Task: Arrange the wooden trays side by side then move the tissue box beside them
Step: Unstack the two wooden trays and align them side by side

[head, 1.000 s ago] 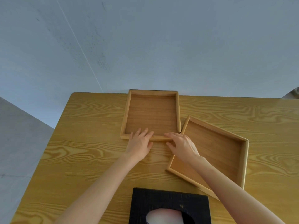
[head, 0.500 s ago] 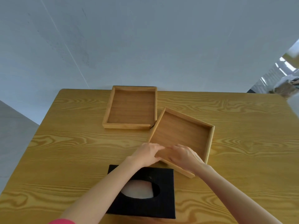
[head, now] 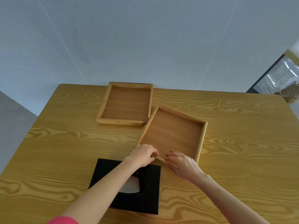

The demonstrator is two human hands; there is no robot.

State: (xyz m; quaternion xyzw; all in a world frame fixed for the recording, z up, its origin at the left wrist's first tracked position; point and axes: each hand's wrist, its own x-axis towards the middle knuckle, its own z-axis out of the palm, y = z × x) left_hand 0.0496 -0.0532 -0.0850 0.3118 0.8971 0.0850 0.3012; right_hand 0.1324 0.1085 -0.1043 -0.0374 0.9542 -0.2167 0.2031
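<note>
Both hands have come off the far tray [head: 126, 105] and now pinch the near rim of the tilted tray [head: 173, 133]: left hand [head: 143, 155] curled on it, right hand [head: 182, 164] with fingers pressed along it. Its corner touches the far tray. Straightening remains, and the black tissue box [head: 145, 191] waits untouched below.

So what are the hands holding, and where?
Both the left hand and right hand grip the tilted square wooden tray by its near rim, close to its near corner.
</note>
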